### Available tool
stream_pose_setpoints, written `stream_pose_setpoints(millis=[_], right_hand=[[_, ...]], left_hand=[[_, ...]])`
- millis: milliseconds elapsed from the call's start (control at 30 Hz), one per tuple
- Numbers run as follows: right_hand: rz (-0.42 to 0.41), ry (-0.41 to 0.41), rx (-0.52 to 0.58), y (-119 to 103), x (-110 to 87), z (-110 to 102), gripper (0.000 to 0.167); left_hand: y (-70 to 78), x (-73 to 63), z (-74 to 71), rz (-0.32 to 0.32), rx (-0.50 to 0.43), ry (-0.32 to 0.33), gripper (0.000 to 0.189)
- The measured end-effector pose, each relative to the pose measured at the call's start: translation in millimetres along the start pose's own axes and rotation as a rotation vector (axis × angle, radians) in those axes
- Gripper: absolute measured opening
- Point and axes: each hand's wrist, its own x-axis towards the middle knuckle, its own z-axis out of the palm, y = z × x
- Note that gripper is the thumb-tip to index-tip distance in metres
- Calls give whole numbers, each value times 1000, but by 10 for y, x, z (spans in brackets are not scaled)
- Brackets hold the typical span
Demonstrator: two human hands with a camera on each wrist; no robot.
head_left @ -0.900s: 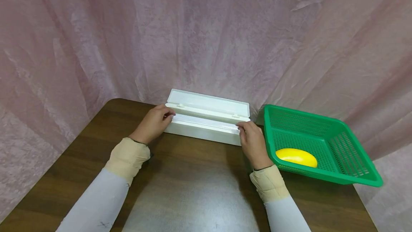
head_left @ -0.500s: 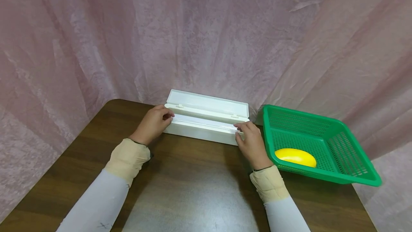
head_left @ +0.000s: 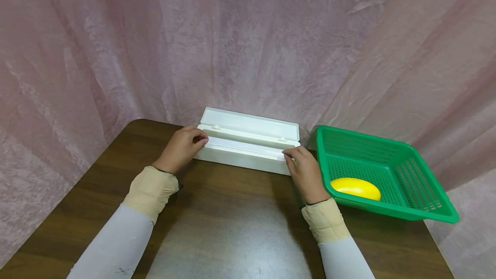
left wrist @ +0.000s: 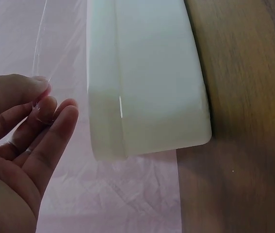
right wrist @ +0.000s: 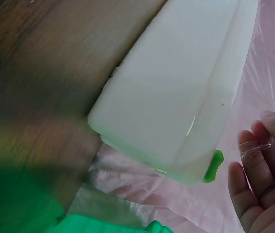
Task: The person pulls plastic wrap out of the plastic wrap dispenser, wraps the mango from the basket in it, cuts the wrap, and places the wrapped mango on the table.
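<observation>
A long white cling film box (head_left: pixel 240 161) lies on the table, its hinged lid (head_left: pixel 249 125) flipped back. At its left end my left hand (head_left: pixel 179 149) pinches a corner of clear cling film (left wrist: pixel 42 53) between thumb and fingertips. The right hand (head_left: pixel 306 175) is at the other end, thumb and index finger pinching the film there, as the right wrist view shows with a crumpled bit of film (right wrist: pixel 259 147) over the fingers. Between the two hands the film is thin and see-through, with creases fanning from each pinch. Both hands sit just above the box's opening.
A green plastic basket (head_left: pixel 387 216) stands close by my right hand, with a yellow oval object (head_left: pixel 355 188) in it. Behind the wooden table (head_left: pixel 228 210) hangs a pink curtain (head_left: pixel 248 46). A small green piece (right wrist: pixel 214 166) sticks out at the box's right end.
My right thumb and index finger were apart half a second ago and have come together on the film. The left hand has shifted slightly left. Box and basket have stayed put.
</observation>
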Motion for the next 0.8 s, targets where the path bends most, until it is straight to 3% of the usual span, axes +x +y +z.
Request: stream_pose_setpoints(millis=[467,800], right_hand=[[-46,33,1,-18,4,-58,14],[-76,69,10,-56,33,-116,15]], left_hand=[[54,-27,-95,-13,-28,-25,13],[86,-30,-148,1,-28,-3,13]])
